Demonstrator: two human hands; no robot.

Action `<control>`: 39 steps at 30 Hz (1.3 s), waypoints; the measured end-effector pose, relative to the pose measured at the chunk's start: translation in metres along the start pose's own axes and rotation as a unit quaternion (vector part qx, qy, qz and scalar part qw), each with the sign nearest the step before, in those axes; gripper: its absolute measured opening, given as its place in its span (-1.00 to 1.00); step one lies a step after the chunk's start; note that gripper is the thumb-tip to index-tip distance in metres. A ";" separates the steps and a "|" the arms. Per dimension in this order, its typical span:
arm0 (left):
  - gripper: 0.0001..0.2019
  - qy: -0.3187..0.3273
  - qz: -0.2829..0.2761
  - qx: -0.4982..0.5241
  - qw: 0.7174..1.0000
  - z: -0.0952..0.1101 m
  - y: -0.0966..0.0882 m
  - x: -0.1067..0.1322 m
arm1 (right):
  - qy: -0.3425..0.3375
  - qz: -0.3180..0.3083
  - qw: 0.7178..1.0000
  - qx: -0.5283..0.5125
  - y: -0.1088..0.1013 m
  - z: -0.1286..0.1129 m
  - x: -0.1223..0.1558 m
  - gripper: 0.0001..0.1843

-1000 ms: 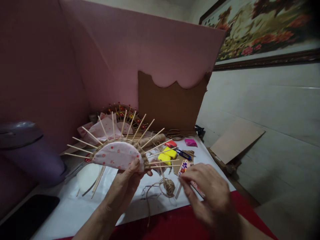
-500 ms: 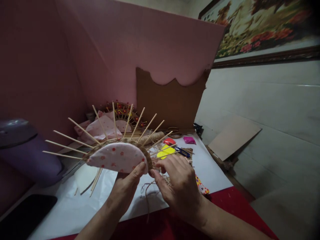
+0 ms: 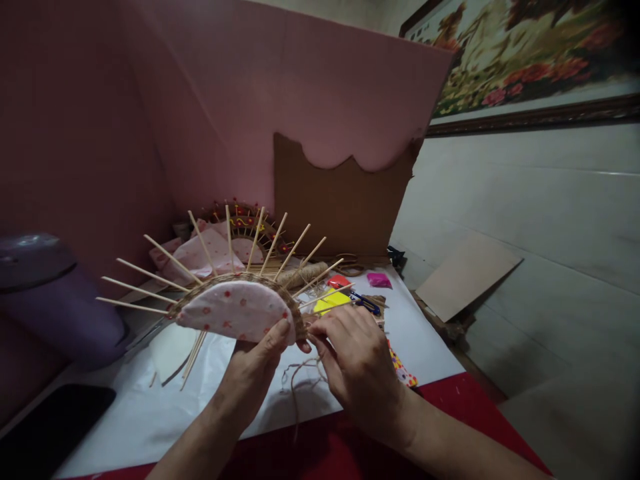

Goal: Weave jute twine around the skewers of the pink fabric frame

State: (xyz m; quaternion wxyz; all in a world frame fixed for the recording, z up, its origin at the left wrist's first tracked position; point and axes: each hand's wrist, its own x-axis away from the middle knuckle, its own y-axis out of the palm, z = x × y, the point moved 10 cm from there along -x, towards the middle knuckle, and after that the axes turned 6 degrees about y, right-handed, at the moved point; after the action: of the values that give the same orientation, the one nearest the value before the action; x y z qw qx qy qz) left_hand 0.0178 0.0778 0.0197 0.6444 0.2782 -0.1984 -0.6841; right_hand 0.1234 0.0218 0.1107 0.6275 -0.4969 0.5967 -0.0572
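My left hand [image 3: 255, 367] grips a half-round piece covered in pink-dotted white fabric [image 3: 235, 310], its thumb on the front near the right end. Twine is woven in a brown band [image 3: 215, 283] along the curved edge, and thin wooden sticks [image 3: 200, 241] fan outward from it. At the right end of the band my right hand [image 3: 357, 363] is closed, thumb and fingers pinched together. It appears to hold the twine [image 3: 295, 393], whose loose end hangs down between the hands. The fingertips partly hide the pinched strand.
Behind stands a similar finished-looking fan piece [image 3: 245, 233] beside pink fabric [image 3: 200, 250]. A twine spool [image 3: 305, 273], blue cutter [image 3: 366, 304], yellow item [image 3: 331, 301] and pink packet [image 3: 379, 280] lie right of centre. A purple container [image 3: 60, 313] and black phone-like object [image 3: 60, 427] are at left.
The half-round piece has turned slightly, its left-hand sticks shifting right. My right hand's fingertips have pulled slightly away from its right end, staying pinched.
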 end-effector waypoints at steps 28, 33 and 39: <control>-0.83 0.013 -0.086 -0.040 0.995 -0.001 0.014 0.001 | -0.076 -0.005 0.996 -0.036 -0.006 -0.005 -0.003 -0.74; -0.82 0.016 -0.089 -0.052 0.995 -0.001 0.014 0.000 | -0.094 0.005 0.996 0.002 -0.007 -0.007 -0.006 -0.84; -0.85 0.012 -0.074 -0.047 0.996 -0.003 0.011 0.000 | -0.099 0.000 0.995 0.032 -0.006 -0.006 -0.006 -0.81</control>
State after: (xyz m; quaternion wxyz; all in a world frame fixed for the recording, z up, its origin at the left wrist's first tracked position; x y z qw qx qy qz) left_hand 0.0283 0.0773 0.0245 0.6070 0.2697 -0.1366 -0.7349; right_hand 0.1201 0.0199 0.1205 0.6990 -0.4800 0.5293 -0.0265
